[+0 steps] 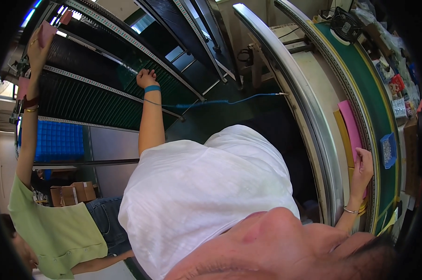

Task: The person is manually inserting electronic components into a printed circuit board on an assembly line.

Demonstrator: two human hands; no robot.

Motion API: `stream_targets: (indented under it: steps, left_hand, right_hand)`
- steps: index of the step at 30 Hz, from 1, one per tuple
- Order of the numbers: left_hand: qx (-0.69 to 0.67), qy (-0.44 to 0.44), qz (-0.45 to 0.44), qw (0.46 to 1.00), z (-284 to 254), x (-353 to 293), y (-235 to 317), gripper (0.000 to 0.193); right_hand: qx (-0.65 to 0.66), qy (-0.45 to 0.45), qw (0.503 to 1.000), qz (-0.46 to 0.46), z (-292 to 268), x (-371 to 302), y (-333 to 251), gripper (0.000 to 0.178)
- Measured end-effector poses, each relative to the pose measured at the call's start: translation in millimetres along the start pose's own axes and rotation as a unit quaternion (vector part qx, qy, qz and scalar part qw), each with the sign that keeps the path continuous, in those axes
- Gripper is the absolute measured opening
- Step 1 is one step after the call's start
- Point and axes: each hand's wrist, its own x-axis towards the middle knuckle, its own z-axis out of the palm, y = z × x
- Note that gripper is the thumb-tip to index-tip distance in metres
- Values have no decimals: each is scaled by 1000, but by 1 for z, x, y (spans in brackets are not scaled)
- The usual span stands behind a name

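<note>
My left hand (pixel 146 78), with a blue strap on its wrist, is raised beside a dark slotted rack (pixel 87 91), its fingers curled in. What it holds, if anything, is hidden. A coiled blue cord (pixel 197 104) runs from the strap to a clip (pixel 282 94) at the metal edge on the right. On the right, the bent fingers of my right hand (pixel 361 170) close on the edge of a long pink sheet (pixel 350 122). A yellow-brown strip (pixel 343 140) lies alongside the sheet.
At the left a person in a green shirt (pixel 57 224) reaches up with a pink piece (pixel 46 33) in one hand. A green conveyor belt (pixel 381 112) carries a blue bin (pixel 387 150) of small parts. A black fan (pixel 346 25) stands at the back right; cardboard boxes (pixel 73 194) sit lower left.
</note>
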Motion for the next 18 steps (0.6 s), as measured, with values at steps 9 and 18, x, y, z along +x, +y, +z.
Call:
stream_targets:
  steps: [9,18]
  left_hand:
    - [-4,-96,-145,985,-23,23,31,50]
    - [-46,-142,-147,978,-62,-10,9,49]
  right_hand:
    - [25,5,1000,6,-2,-5,15,23]
    - [57,0,998,25,0,-4,39,22]
